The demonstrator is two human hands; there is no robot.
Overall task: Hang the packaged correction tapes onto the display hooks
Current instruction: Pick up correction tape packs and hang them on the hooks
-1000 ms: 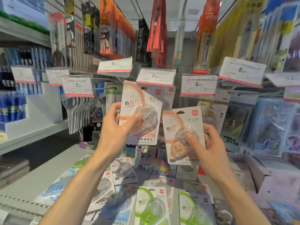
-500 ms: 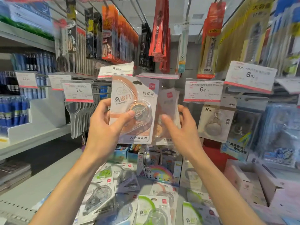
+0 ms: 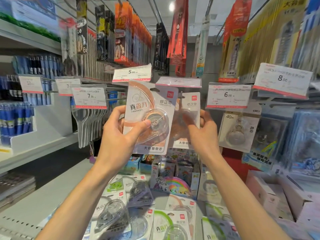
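My left hand [image 3: 119, 134] grips an orange-and-white packaged correction tape [image 3: 149, 116] by its lower left, thumb on the clear blister, holding it up in front of the display hook under the tilted 7-yuan price tag [image 3: 179, 82]. Its hang hole sits just below that tag. Behind and to the right, my right hand [image 3: 202, 130] holds a second orange packaged tape [image 3: 187, 108], blurred and partly hidden by the first pack; I cannot tell whether it sits on the hook. Several more packaged tapes [image 3: 166, 220], green, grey and orange, lie flat on the shelf below.
Price tags for 5.00 [image 3: 132, 72], 6.00 [image 3: 228, 96], 7.90 [image 3: 90, 97] and 8.00 [image 3: 283, 79] jut out around the hook. Hanging packs crowd overhead. Clear-handled items hang at left [image 3: 88, 125], a 40m tape pack [image 3: 238, 130] at right. Small boxes [image 3: 173, 177] stand behind the loose tapes.
Both hands rose toward the hook. My right hand carried its pack from beside the left pack to behind it, up at hook height. The left pack moved up under the price tag.
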